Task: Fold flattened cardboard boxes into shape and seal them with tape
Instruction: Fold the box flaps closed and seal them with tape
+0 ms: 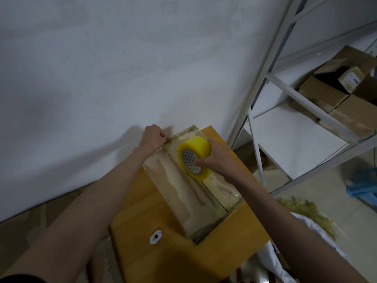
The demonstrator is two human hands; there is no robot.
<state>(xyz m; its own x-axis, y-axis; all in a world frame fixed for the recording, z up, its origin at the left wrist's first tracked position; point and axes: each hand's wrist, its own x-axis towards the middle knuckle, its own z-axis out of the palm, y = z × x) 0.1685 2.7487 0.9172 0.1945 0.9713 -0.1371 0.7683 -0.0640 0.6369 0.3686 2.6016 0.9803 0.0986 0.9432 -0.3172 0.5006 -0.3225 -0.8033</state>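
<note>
Two bare hands work in the middle of the frame, over a worn brown cardboard box (pixel 183 186) that lies on a small orange-yellow wooden table (pixel 146 221). We see our right hand (pixel 219 158) grasping a thick roll of yellow packing tape (pixel 193 155): the thumb goes into the grey patterned core and the other fingers wrap around the outer side. The roll stands on its edge on the top of the box, just right of centre, near the seam between the two flaps. Our left hand (pixel 153 137) is at the far end of the box, towards the upper centre, with the fingers curled over the edge. It seems to pinch the free end of the tape there, but we cannot tell this for sure. A white sticker with a black dot (pixel 156 237) is on the table in the lower centre. At the right of the frame stands a white metal shelf (pixel 285 88) with several other brown cardboard boxes (pixel 336 94).
</note>
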